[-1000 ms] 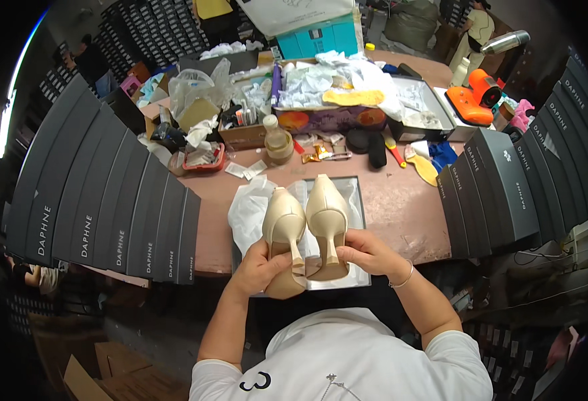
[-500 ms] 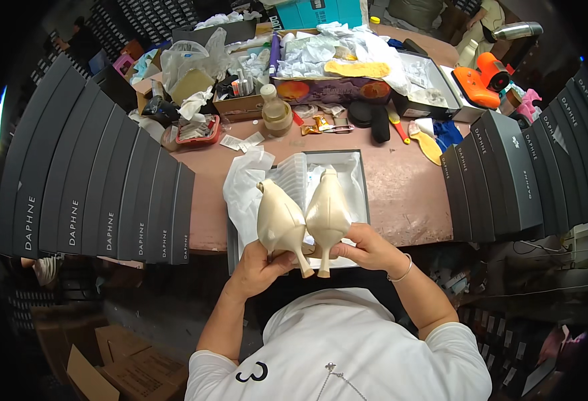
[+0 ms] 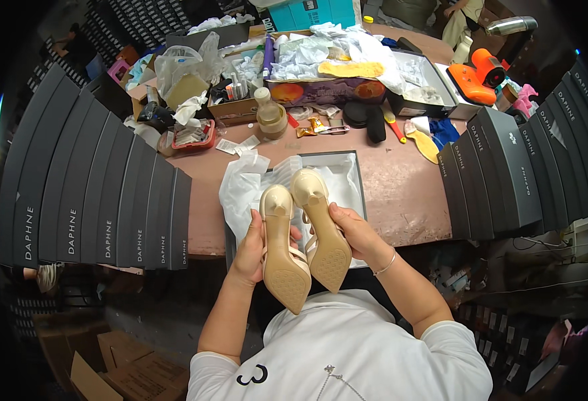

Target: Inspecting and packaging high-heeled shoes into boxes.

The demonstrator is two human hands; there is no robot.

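A pair of cream high-heeled shoes is held up side by side, tan soles facing me and pointed toes toward my body. My left hand [image 3: 251, 250] is closed round the left shoe [image 3: 282, 267], thumb along its outer side. The right shoe [image 3: 328, 257] is gripped by my right hand [image 3: 357, 234], thumb near the heel end. Their heels point up toward the camera. Behind and below the shoes lies an open grey shoebox [image 3: 359, 190] lined with white tissue paper [image 3: 244, 180], which spills over its left side.
Dark grey shoeboxes [image 3: 116, 200] stand in a row at the left; more shoeboxes [image 3: 488, 180] stand at the right. Across the table's back are a glass bottle [image 3: 270, 113], a brush [image 3: 394, 125], a paper-filled carton [image 3: 327, 92] and an orange device [image 3: 473, 81]. Cardboard cartons [image 3: 143, 374] sit below left.
Both shoes have been turned over end for end: toes now point toward me, with soles showing. My hands have shifted their hold, and both still grip the shoes.
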